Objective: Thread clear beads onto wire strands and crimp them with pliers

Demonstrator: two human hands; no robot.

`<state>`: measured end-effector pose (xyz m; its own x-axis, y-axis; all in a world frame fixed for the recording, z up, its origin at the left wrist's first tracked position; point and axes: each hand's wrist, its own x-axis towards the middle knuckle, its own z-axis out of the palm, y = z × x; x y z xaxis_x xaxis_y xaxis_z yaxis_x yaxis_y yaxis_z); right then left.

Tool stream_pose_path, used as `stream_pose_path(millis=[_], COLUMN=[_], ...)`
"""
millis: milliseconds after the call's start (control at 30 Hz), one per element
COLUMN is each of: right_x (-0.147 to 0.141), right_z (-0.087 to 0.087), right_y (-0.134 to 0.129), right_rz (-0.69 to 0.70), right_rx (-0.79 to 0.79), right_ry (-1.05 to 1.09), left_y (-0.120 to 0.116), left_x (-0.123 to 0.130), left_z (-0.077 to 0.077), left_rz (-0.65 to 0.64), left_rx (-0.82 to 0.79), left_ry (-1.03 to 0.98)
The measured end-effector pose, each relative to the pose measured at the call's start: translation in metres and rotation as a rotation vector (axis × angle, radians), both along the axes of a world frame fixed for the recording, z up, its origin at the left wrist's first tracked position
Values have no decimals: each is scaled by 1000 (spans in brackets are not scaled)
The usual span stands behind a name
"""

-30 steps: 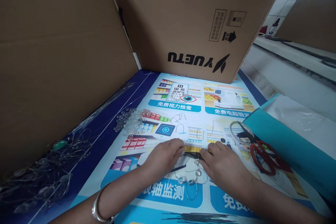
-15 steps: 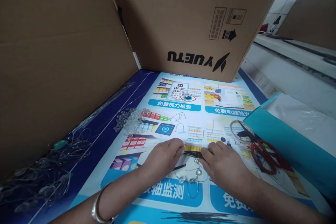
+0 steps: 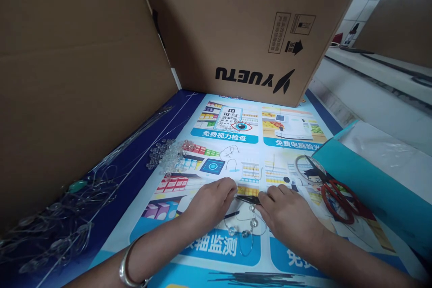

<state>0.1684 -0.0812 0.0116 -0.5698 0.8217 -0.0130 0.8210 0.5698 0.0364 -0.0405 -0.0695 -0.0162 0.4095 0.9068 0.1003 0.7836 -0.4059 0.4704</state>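
Note:
Near the middle of the printed table cover, my right hand [image 3: 286,209] is wrapped round dark pliers [image 3: 249,199], whose narrow tips point left. My left hand [image 3: 214,200] is closed in a pinch at those tips; what its fingers hold is too small to make out. A wire strand with clear beads [image 3: 254,222] hangs in a loose loop below and between the hands. A silver bangle circles my left wrist. Further back on the left lies a pile of clear beads [image 3: 172,155].
Red-handled scissors [image 3: 337,198] and a teal box [image 3: 371,180] are at the right. Cardboard panels [image 3: 249,31] stand behind and left. Beaded wires [image 3: 57,229] lie at left, dark wire pieces [image 3: 256,279] at the front edge.
The hanging beads have shifted slightly left. Both hands keep nearly the same place and grip.

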Motion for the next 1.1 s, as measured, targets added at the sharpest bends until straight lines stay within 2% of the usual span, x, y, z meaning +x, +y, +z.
stream_pose_path(millis=[1100], right_x=[-2], right_z=[-7], right_y=[-5], right_rz=[18], right_rx=[100], right_ry=[-75], left_y=[0], left_x=[3], left_z=[0], left_rz=[13], left_rx=[-13], left_ry=[0])
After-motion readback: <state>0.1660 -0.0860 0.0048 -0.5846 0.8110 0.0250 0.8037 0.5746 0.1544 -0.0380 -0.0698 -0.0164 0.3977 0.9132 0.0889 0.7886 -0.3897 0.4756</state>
